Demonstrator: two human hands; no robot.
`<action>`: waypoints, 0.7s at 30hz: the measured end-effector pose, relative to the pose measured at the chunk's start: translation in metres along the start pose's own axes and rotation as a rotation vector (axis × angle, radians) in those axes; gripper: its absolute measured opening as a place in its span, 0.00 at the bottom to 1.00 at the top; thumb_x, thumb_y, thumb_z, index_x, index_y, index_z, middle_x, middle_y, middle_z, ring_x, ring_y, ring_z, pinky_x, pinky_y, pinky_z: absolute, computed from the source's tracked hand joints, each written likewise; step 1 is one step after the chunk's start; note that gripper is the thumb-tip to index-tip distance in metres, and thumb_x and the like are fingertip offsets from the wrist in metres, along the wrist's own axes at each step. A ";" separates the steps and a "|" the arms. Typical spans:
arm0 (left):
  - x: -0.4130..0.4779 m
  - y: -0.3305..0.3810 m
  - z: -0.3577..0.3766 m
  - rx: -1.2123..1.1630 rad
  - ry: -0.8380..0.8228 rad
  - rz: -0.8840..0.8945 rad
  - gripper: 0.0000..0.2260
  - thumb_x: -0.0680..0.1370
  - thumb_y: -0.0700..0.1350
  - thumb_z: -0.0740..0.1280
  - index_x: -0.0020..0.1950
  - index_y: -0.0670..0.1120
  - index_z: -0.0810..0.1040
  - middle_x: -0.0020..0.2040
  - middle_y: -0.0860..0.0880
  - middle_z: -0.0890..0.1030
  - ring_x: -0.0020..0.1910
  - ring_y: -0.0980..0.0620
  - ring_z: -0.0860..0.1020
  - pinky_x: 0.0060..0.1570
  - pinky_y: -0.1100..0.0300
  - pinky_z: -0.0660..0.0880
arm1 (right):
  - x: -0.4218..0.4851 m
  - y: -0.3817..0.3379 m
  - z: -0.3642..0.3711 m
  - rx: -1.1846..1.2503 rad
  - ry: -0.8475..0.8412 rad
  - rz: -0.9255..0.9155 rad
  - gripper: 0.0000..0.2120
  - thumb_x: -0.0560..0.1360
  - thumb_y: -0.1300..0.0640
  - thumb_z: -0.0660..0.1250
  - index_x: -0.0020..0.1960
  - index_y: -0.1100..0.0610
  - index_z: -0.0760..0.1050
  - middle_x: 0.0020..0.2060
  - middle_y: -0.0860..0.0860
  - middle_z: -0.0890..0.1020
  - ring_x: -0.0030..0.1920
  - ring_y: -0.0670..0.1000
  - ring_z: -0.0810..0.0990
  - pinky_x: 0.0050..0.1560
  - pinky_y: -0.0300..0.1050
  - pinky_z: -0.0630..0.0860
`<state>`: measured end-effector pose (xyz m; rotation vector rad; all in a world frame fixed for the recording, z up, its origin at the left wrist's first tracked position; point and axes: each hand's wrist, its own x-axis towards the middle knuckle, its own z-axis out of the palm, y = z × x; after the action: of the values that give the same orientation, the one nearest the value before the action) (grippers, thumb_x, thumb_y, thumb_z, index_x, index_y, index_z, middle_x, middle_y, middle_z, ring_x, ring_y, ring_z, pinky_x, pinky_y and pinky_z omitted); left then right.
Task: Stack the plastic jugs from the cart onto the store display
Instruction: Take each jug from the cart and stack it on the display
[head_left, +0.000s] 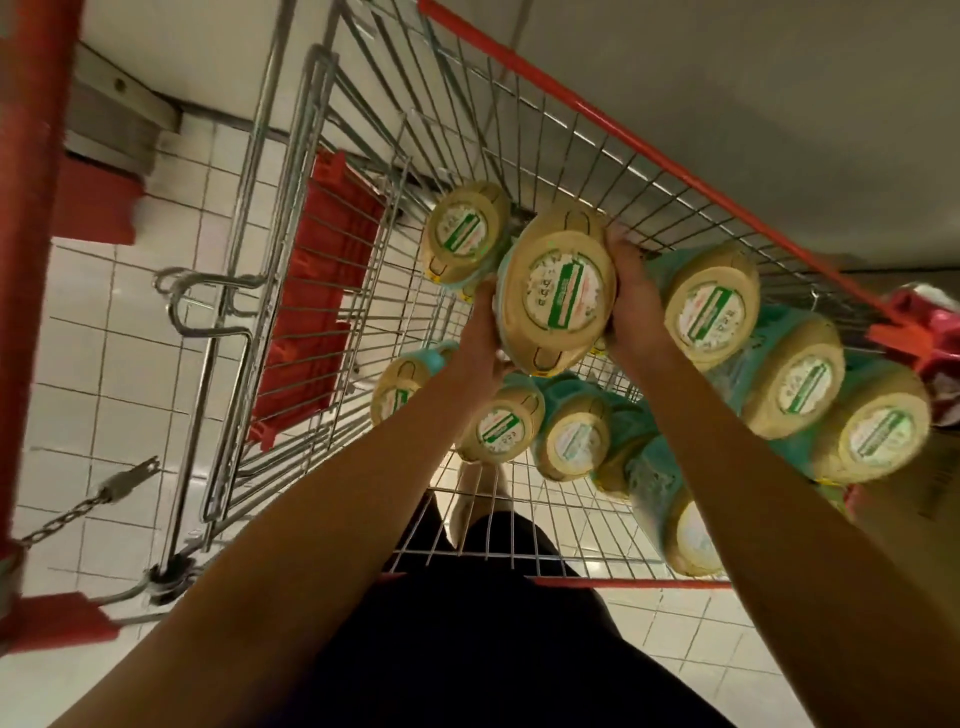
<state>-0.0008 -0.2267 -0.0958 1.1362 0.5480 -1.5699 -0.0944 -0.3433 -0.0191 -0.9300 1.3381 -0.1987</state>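
Observation:
I look straight down into a wire shopping cart (613, 156) with red rim trim. Several teal plastic jugs with tan lids and green-and-white round labels stand inside it. One jug (558, 291) is raised above the others, lid facing me. My left hand (480, 332) grips its left side and my right hand (631, 291) grips its right side, fingers curled round the body. Another jug (465, 231) stands behind it, more jugs (711, 306) crowd the right side, and others (501, 423) sit below my wrists.
The cart's red child-seat flap (317, 291) hangs at the left. A red post (31, 260) runs down the left edge, with a chain and lock (78, 512) near it. White floor tiles (104, 338) lie below. Red packaging (930, 312) shows at the right edge.

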 end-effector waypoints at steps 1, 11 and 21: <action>-0.008 0.004 0.000 -0.021 -0.054 -0.004 0.29 0.83 0.66 0.58 0.77 0.49 0.72 0.73 0.41 0.77 0.73 0.38 0.74 0.74 0.35 0.67 | -0.014 0.000 0.002 -0.007 0.018 -0.027 0.31 0.82 0.36 0.59 0.73 0.59 0.74 0.65 0.59 0.83 0.66 0.58 0.82 0.69 0.62 0.77; -0.110 0.036 -0.016 0.232 -0.398 -0.143 0.30 0.89 0.52 0.45 0.51 0.51 0.88 0.49 0.50 0.88 0.48 0.53 0.86 0.47 0.58 0.82 | -0.159 0.005 0.009 0.024 0.160 -0.222 0.20 0.87 0.43 0.54 0.48 0.21 0.78 0.44 0.23 0.82 0.48 0.24 0.79 0.44 0.18 0.70; -0.176 0.000 0.011 0.627 -0.306 -0.197 0.24 0.84 0.61 0.60 0.72 0.45 0.75 0.67 0.42 0.82 0.67 0.42 0.79 0.70 0.43 0.73 | -0.234 0.057 -0.013 0.419 0.311 -0.307 0.29 0.77 0.26 0.61 0.64 0.44 0.83 0.62 0.53 0.85 0.68 0.55 0.80 0.71 0.59 0.74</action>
<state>-0.0098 -0.1496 0.0629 1.2821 -0.0553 -2.1226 -0.1913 -0.1689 0.1161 -0.7588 1.3568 -0.8563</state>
